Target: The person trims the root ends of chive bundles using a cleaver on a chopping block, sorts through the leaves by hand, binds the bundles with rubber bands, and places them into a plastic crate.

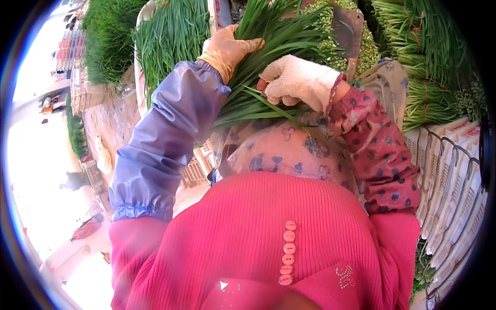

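Observation:
A loose bunch of long garlic chives (289, 33) lies across my lap, over a patterned apron (289, 150). My left hand (226, 51), in a yellowish rubber glove, is closed around the left side of the bunch, its thumb lying over the leaves. Its other fingers are partly hidden by the leaves. My right hand (299, 80), in a white knit glove, is just to the right with curled fingers. A few leaves (271, 103) pass by its bare fingertips, and it pinches them.
Chives fill a white crate (140, 82) on the left. A flat metal blade (347, 33) rests on cut green ends (369, 46). Tied bundles (421, 98) lie at right, above stacked white crates (449, 170). Feathery greens (108, 41) stand at far left.

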### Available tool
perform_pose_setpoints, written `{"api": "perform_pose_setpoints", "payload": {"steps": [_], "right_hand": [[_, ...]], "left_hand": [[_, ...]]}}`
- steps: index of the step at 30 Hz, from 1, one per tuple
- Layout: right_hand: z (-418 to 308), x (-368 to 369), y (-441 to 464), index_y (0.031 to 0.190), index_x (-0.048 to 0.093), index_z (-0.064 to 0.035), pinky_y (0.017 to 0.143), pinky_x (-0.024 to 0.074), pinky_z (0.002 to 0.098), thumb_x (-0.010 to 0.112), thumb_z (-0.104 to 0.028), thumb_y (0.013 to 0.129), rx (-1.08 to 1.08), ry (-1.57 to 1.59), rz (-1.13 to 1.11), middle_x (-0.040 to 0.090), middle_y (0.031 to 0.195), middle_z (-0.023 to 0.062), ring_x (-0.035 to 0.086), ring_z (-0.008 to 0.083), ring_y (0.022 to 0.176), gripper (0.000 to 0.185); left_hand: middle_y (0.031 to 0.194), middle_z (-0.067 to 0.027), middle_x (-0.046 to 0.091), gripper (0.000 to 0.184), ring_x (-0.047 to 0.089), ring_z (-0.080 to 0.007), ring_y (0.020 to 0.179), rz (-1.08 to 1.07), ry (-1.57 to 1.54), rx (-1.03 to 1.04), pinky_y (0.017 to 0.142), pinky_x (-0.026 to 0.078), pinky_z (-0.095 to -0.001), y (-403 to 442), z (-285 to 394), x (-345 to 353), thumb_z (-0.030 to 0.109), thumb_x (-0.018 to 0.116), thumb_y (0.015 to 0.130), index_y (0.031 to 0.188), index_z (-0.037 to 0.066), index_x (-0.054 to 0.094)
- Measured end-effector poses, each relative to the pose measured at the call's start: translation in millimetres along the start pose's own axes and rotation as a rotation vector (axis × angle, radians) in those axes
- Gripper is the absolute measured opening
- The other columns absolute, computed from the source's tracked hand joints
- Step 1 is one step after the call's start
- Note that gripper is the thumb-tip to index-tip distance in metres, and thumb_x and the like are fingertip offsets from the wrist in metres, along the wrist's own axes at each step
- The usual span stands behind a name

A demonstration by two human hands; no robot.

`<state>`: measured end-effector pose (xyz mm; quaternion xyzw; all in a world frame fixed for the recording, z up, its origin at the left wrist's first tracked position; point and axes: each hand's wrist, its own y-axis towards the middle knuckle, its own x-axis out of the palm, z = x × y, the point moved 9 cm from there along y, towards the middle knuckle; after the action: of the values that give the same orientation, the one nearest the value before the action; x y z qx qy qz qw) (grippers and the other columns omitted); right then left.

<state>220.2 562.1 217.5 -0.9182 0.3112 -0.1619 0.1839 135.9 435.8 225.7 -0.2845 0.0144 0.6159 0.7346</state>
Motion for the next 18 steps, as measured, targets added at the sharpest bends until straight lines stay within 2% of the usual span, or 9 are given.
{"api": "perform_pose_setpoints", "payload": {"steps": [1,3,5,6,8,14,16,18], "right_hand": [[0,1,2,0.106,0.068,0.0064,0.050,0.0385,0.0227,0.064,-0.010,0.078,0.013,-0.021,-0.074,0.063,0.075,0.0023,0.049,0.0073,0.056,0.033],[-14,10,-2,0.107,0.067,0.0064,0.052,0.0405,0.0222,0.064,-0.010,0.079,-0.064,-0.076,-0.164,0.063,0.076,0.0029,0.049,0.0075,0.057,0.033],[-18,30,0,0.109,0.066,0.0062,0.058,0.0469,0.0212,0.063,-0.009,0.083,-0.111,-0.068,-0.358,0.065,0.083,0.0049,0.053,0.0084,0.060,0.030],[-13,36,6,0.109,0.066,0.0062,0.058,0.0469,0.0212,0.063,-0.009,0.083,-0.110,-0.070,-0.359,0.065,0.083,0.0049,0.053,0.0084,0.060,0.030],[6,53,12,0.111,0.064,0.0059,0.061,0.0489,0.0212,0.061,-0.009,0.087,0.095,0.388,-0.415,0.064,0.089,0.0060,0.055,0.0090,0.063,0.028],[21,52,9,0.106,0.064,0.0040,0.055,0.0440,0.0178,0.060,-0.011,0.088,0.106,0.413,-0.345,0.060,0.084,0.0011,0.050,0.0030,0.061,0.024],[13,49,8,0.103,0.064,0.0028,0.054,0.0428,0.0186,0.061,-0.014,0.088,0.069,0.148,-0.293,0.059,0.080,-0.0005,0.050,0.0038,0.060,0.023],[10,46,6,0.099,0.065,0.0018,0.052,0.0419,0.0204,0.064,-0.015,0.085,0.091,0.090,-0.222,0.061,0.079,0.0002,0.051,0.0052,0.060,0.022]], "left_hand": [[0.107,-0.0106,0.072,0.054,0.067,-0.0164,0.091,0.001,-0.001,-0.004,0.085,0.055,-0.0301,0,1,0,0.017,0.087,0.079,0.122,-0.004,0.063],[0.105,-0.0097,0.073,0.054,0.067,-0.0155,0.091,0.010,0.288,0.037,0.083,0.054,-0.0293,2,9,2,0.023,0.087,0.079,0.120,-0.005,0.065],[0.104,-0.0094,0.073,0.054,0.067,-0.0150,0.090,0.009,0.295,0.048,0.083,0.054,-0.0291,6,5,5,0.025,0.087,0.079,0.119,-0.005,0.065],[0.103,-0.0092,0.073,0.054,0.067,-0.0146,0.090,0.007,0.302,0.063,0.082,0.054,-0.0289,8,5,8,0.027,0.087,0.079,0.118,-0.005,0.066],[0.102,-0.0089,0.073,0.055,0.067,-0.0143,0.089,0.009,0.308,0.048,0.082,0.054,-0.0290,10,5,9,0.026,0.087,0.079,0.119,-0.004,0.066],[0.100,-0.0091,0.074,0.051,0.068,-0.0151,0.088,-0.014,0.206,-0.015,0.081,0.054,-0.0304,14,-3,5,0.027,0.087,0.079,0.116,-0.003,0.069],[0.100,-0.0093,0.074,0.051,0.068,-0.0158,0.088,-0.014,0.223,-0.007,0.080,0.055,-0.0310,16,0,8,0.027,0.087,0.078,0.116,-0.003,0.068],[0.100,-0.0097,0.074,0.053,0.068,-0.0162,0.087,-0.006,0.330,0.000,0.081,0.055,-0.0309,21,-3,7,0.027,0.088,0.078,0.116,-0.003,0.068]]}}
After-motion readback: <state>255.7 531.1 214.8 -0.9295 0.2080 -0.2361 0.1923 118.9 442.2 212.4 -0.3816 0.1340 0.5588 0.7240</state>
